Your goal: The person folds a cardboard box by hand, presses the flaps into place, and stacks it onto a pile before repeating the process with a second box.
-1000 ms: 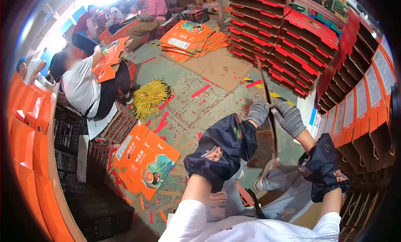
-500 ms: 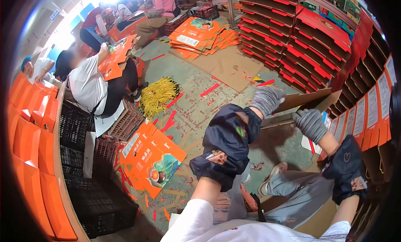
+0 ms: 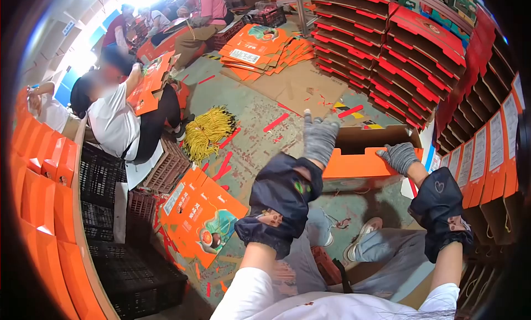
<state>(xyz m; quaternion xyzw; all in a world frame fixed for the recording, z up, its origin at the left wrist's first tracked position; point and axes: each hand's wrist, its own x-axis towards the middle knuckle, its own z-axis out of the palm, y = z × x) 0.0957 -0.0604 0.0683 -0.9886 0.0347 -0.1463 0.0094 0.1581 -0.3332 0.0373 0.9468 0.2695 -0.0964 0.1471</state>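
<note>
An orange cardboard box (image 3: 354, 164) stands open-topped before me, its brown inner side showing at the back. My right hand (image 3: 399, 157), in a grey knit glove, grips the upper edge of the front panel near the right end. At the left end of the box, my left hand (image 3: 321, 140) is raised with its fingers stretched out and holds nothing. It wears a matching grey glove with bare fingertips. Dark sleeve covers (image 3: 279, 201) wrap both forearms.
Stacked red-edged cartons (image 3: 354, 38) rise at the back right; more boxes (image 3: 481, 154) line the right side. Flat orange cartons (image 3: 202, 215) and a yellow cord bundle (image 3: 210, 132) lie on the floor. A seated person (image 3: 113, 121) holds an orange carton. Black crates (image 3: 135, 276) stand left.
The brown cardboard held between my hands has turned, showing an orange front and open top. My left hand has let go and moved left with fingers extended; my right hand has shifted slightly left.
</note>
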